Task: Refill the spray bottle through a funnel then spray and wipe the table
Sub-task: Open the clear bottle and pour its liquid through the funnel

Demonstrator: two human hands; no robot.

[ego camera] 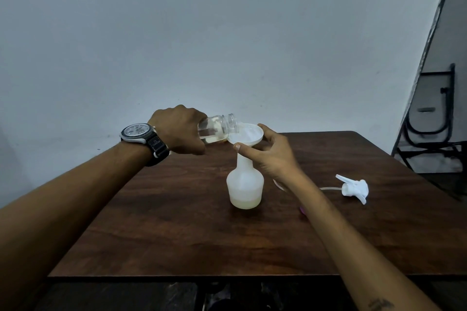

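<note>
A white translucent spray bottle (244,188) stands upright near the middle of the dark wooden table (177,235), with a little pale liquid at its bottom. A white funnel (246,134) sits in its neck. My right hand (271,154) grips the funnel's rim with thumb and fingers. My left hand (180,131), with a watch on the wrist, holds a clear jar (217,127) tipped on its side, its open mouth over the funnel, some liquid inside. The white spray head (353,188) with its tube lies on the table to the right.
A small white object (278,184) and a pink item (302,209) lie half hidden behind my right forearm. A plain wall stands behind the table. A black metal folding chair (432,118) leans at the far right.
</note>
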